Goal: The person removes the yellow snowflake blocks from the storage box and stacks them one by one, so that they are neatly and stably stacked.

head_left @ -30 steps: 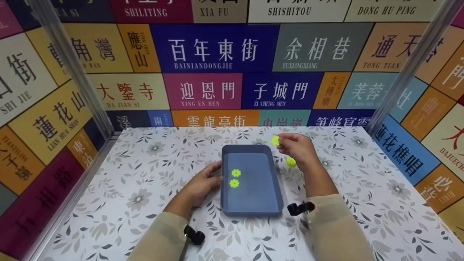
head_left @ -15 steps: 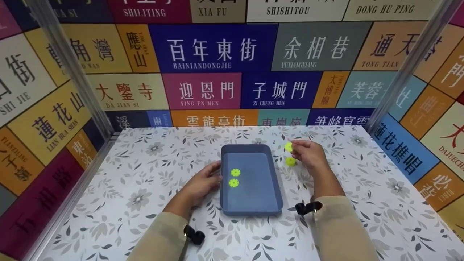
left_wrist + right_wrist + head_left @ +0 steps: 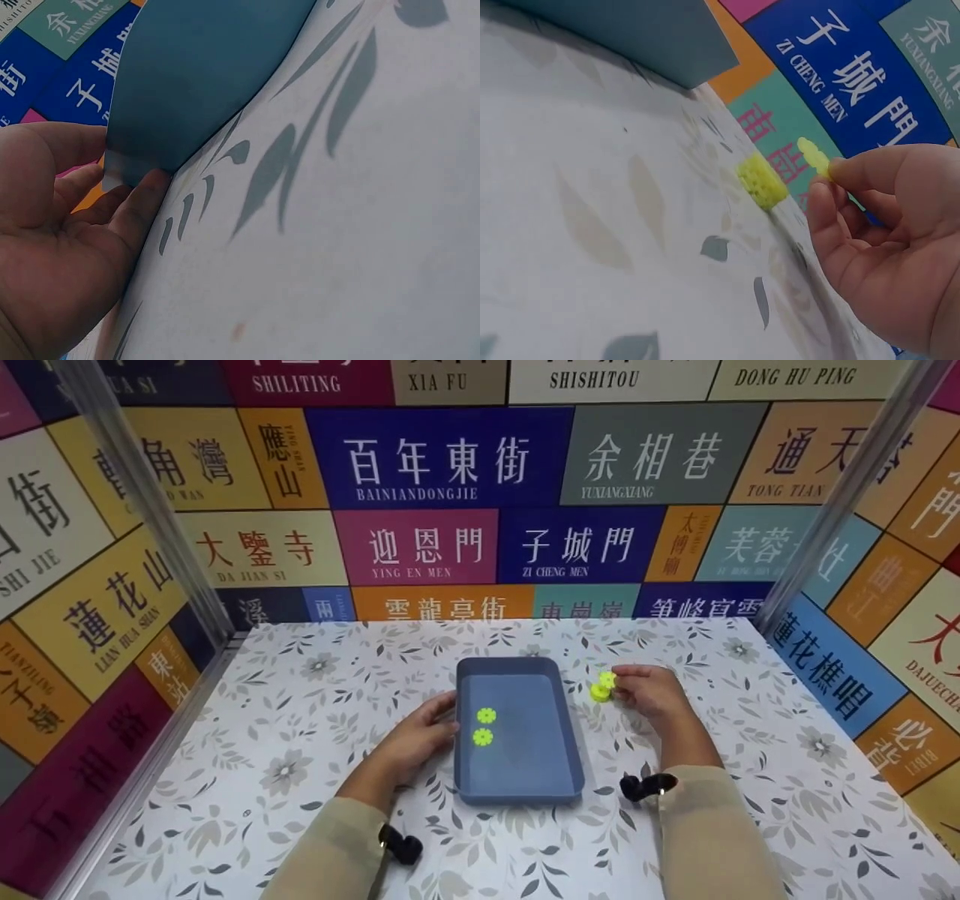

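Observation:
My right hand (image 3: 651, 690) pinches a thin fluorescent yellow flower-shaped disc (image 3: 812, 155) between thumb and fingertip. Beside it on the tablecloth stands a short stack of similar yellow discs (image 3: 762, 182), which the held disc overlaps in the head view. Two more flower-shaped discs lie flat in the blue-grey tray (image 3: 525, 769), one (image 3: 487, 715) just behind the other (image 3: 482, 737), towards its left side. My left hand (image 3: 420, 739) rests against the outside of the tray's left wall, thumb and fingers touching it, as the left wrist view (image 3: 71, 232) shows.
A white tablecloth (image 3: 289, 769) with grey leaves and flowers covers the table. Panels of colourful street-name signs (image 3: 442, 457) rise behind and at both sides, with clear corner posts (image 3: 161, 502) between them. Small black cameras sit on both wrists.
My right hand has moved right and towards me with the pinched disc, from the tray's far right corner to the stack. The left hand and tray have stayed in place.

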Demonstrator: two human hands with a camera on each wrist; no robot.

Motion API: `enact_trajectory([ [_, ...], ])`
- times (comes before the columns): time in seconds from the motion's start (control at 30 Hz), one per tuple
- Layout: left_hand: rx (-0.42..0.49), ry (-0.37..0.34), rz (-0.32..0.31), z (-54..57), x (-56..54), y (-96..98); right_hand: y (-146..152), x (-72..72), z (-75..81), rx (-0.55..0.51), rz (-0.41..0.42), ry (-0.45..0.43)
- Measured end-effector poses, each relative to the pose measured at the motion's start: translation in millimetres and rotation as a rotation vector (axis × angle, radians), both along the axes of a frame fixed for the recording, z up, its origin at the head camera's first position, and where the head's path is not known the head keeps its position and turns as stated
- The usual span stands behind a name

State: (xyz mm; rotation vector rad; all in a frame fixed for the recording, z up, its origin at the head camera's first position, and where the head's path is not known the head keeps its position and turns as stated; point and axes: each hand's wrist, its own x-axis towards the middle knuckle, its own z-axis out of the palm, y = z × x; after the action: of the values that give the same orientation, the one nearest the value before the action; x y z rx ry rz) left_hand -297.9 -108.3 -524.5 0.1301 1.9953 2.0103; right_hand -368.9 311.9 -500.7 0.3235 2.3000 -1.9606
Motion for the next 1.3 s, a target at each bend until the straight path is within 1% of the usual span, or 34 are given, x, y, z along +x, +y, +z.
enact_trajectory([
  [0.13, 0.005, -0.005, -0.012, -1.1, -0.6, 0.0, 0.3, -0.3, -3.0, -0.001, 0.022, -0.026],
  [0.27, 0.015, -0.01, -0.021, -2.3, -1.6, 0.1, -0.2, -1.0, -3.6, -0.008, 0.027, -0.04],
  [0.47, 0.019, -0.022, -0.013, -2.2, -1.8, -0.4, -1.1, -1.1, -3.8, -0.003, 0.021, -0.041],
  [0.7, 0.018, -0.014, -0.012, -1.7, -1.9, -0.4, -2.2, -1.1, -5.9, 0.043, 0.026, -0.043],
  [0.87, 0.017, -0.007, -0.009, -1.9, -2.2, -0.1, -2.3, -1.4, -6.9, 0.046, 0.026, -0.041],
  [1.03, 0.005, 0.002, -0.005, 0.4, -1.1, -0.2, -0.6, -1.7, -7.4, 0.047, 0.019, -0.054],
  [1.27, 0.046, 0.018, -0.038, 0.4, -0.1, 0.3, -2.2, -0.3, -5.9, -0.012, 0.01, -0.03],
  [1.3, 0.043, 0.014, -0.034, 0.5, 0.0, 0.2, -2.5, -0.2, -4.6, -0.017, 0.008, -0.029],
])
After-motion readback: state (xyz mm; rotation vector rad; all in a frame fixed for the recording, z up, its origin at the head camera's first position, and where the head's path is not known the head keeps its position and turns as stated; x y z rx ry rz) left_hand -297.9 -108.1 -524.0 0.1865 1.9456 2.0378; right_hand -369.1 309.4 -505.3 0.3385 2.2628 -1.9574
